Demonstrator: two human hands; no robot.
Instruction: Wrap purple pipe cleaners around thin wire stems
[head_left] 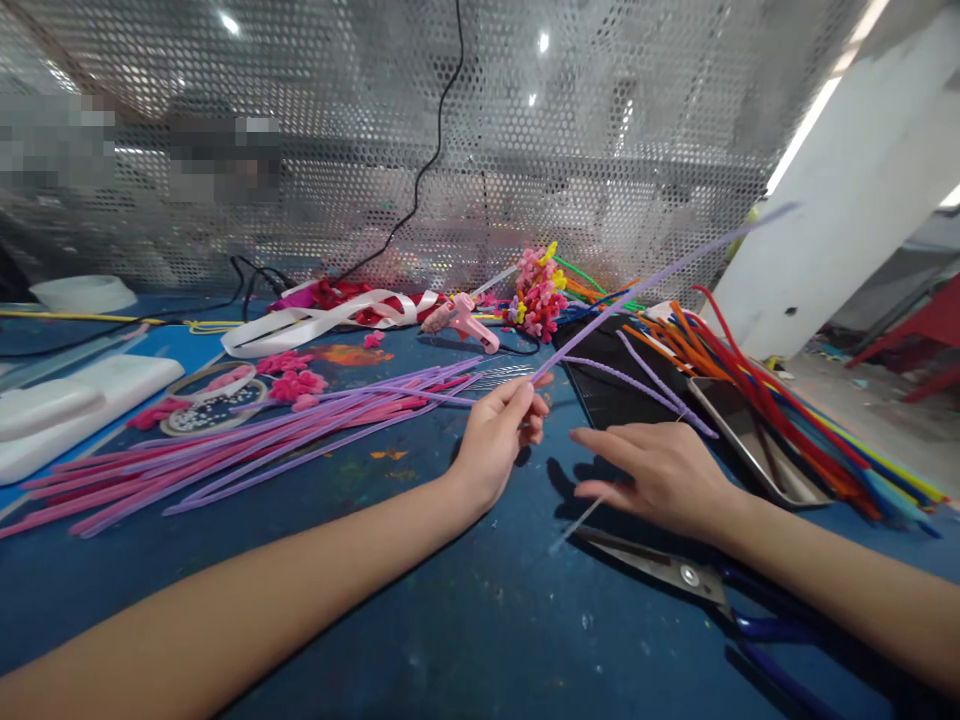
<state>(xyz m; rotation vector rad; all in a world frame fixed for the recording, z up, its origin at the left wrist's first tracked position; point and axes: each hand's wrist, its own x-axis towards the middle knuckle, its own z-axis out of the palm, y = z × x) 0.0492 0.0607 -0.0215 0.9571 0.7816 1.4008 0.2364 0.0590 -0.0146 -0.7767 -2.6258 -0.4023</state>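
Observation:
My left hand is pinched around a light purple pipe cleaner, whose long end slants up to the right. To its right, my right hand has its index finger stretched out and its thumb apart. A thin whitish strand shows beside that thumb; whether it touches the hand I cannot tell. Just below lie scissors with blue handles, blades pointing left. A bent purple pipe cleaner rests beyond my right hand. Left of my left hand lies a bundle of pink and purple pipe cleaners.
A pink glue gun and a pink and yellow flower cluster stand near the perforated metal screen. At right, a phone lies beneath colourful pipe cleaners. White ribbon and a white device are at left.

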